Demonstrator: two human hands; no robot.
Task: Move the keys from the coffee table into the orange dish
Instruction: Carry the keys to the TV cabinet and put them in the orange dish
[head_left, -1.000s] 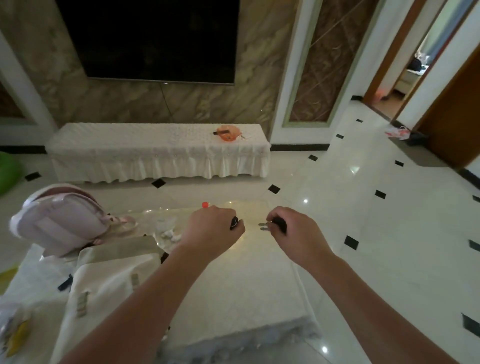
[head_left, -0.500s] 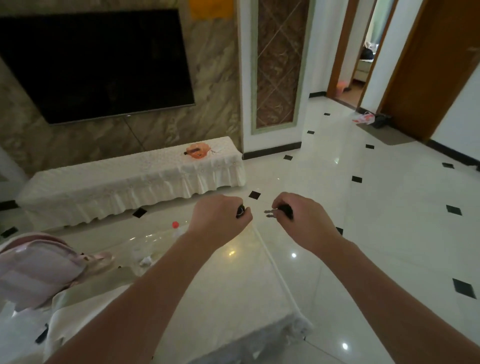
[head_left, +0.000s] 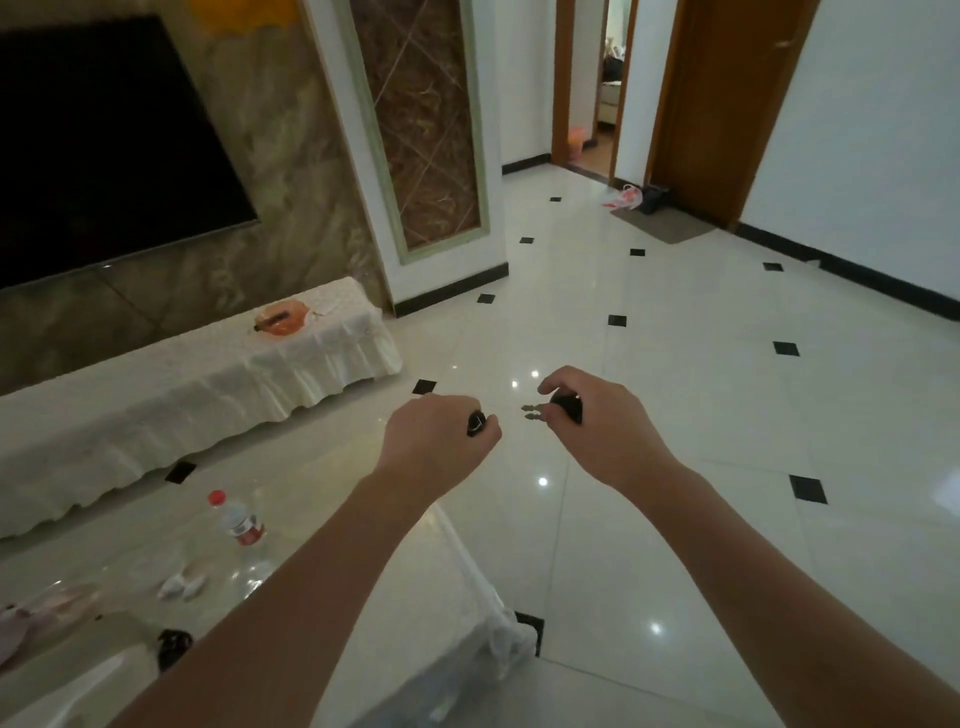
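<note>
My left hand (head_left: 441, 441) fisted round a black key (head_left: 476, 423), my right hand (head_left: 597, 423) pinching keys (head_left: 553, 409) with blades pointing left, counter (head_left: 415, 597) edge below my wrists, open tiled floor (head_left: 675, 364) ahead, orange dish (head_left: 280, 318) far left on the draped bench (head_left: 182, 395).

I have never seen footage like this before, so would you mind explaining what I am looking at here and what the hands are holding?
There is no machine here: a person wears a wide-angle camera on the head, looking down at their own bare arms. The left hand is closed around a small black object. The right hand pinches black-headed keys, metal blades pointing left. Lower left is the coffee table, with a plastic bottle on it. Farther off, the orange dish sits on a white-draped bench beneath a television.
</note>
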